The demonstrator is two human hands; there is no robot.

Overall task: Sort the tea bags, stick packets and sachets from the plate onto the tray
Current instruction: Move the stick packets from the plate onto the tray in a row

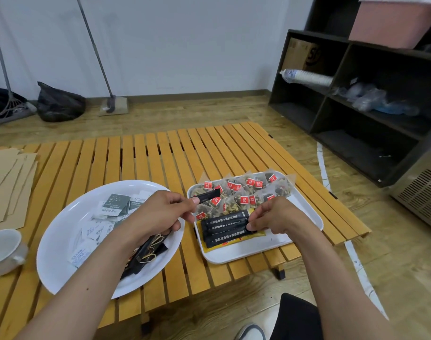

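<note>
The left hand (160, 212) pinches one black stick packet (207, 195) between thumb and fingertips, holding it in the air above the gap between plate and tray, its free end pointing toward the tea bags. The right hand (275, 217) has its fingertips curled onto the ends of the black stick packets (224, 228) already lying in a row on the tray (305, 212), pressing or nudging them; whether it truly grips one cannot be told.

Those packets lie side by side on top of yellow sachets (236, 241) near the front of the tray. The tea bags (243, 190) with red tags fill the far half, touching one another and spilling slightly over the back rim.

The white plate (60, 231) sits just left of the tray on the slatted bench (145, 153). It holds white and grey sachets (106, 217) and a few dark stick packets (145, 253) under the left forearm. A white cup (3, 249) stands at the left edge, beside flat cardboard (8, 185).

The likely risks: the held packet lands crooked across the row and pushes the neat packets askew, or slides onto the tea bags and mixes the groups. The slippery stack on the sachets could shift under the right fingertips. The left forearm hangs low over the plate and could drag packets off it, perhaps through the bench slats.
</note>
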